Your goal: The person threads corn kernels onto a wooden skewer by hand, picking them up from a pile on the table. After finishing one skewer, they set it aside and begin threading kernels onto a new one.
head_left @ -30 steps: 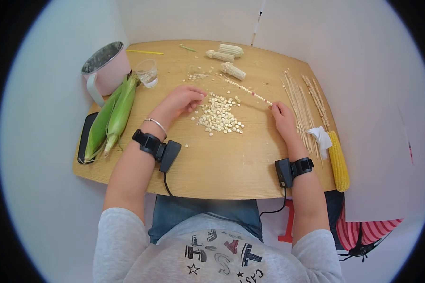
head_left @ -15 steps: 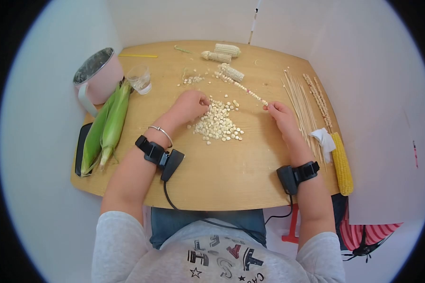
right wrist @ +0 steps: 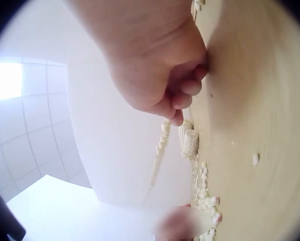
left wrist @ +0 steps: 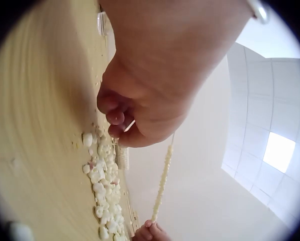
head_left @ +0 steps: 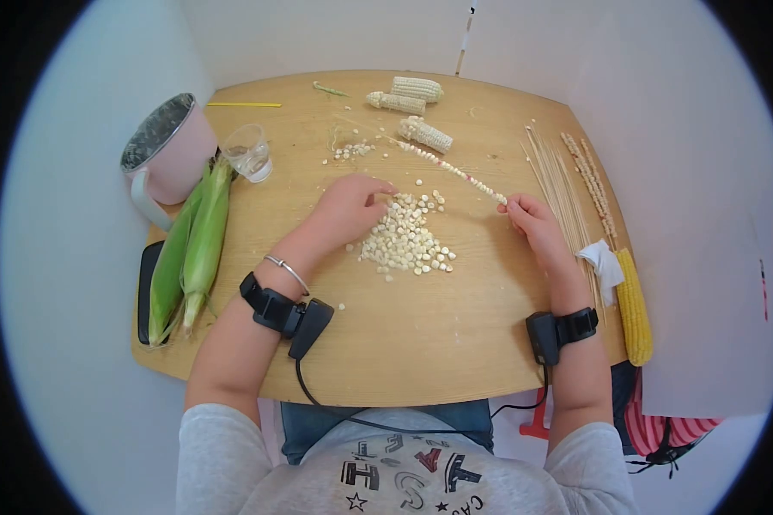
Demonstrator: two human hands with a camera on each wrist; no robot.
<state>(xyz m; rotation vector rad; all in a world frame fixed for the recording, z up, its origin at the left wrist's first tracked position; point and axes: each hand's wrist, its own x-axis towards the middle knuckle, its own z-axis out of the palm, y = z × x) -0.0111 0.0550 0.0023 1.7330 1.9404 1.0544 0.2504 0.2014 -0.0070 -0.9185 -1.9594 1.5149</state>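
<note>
My right hand pinches the near end of a thin skewer threaded with pale corn kernels. The skewer points away to the upper left, its bare tip past the last kernels, and in the right wrist view the kernel row hangs beyond the fingertips. At the upper left edge of a heap of loose kernels is my left hand, its thumb and forefinger right at the kernels. Its other fingers are curled in the left wrist view. I cannot tell whether a kernel is between its fingertips.
Stripped cobs lie at the back. On the right are bare skewers, threaded skewers, a tissue and a yellow cob. A pink mug, a clear cup and husked corn stand left.
My left hand has moved from left of the skewer's far end to the upper edge of the kernel heap. The right hand keeps its pinch on the skewer. The head view has shifted slightly.
</note>
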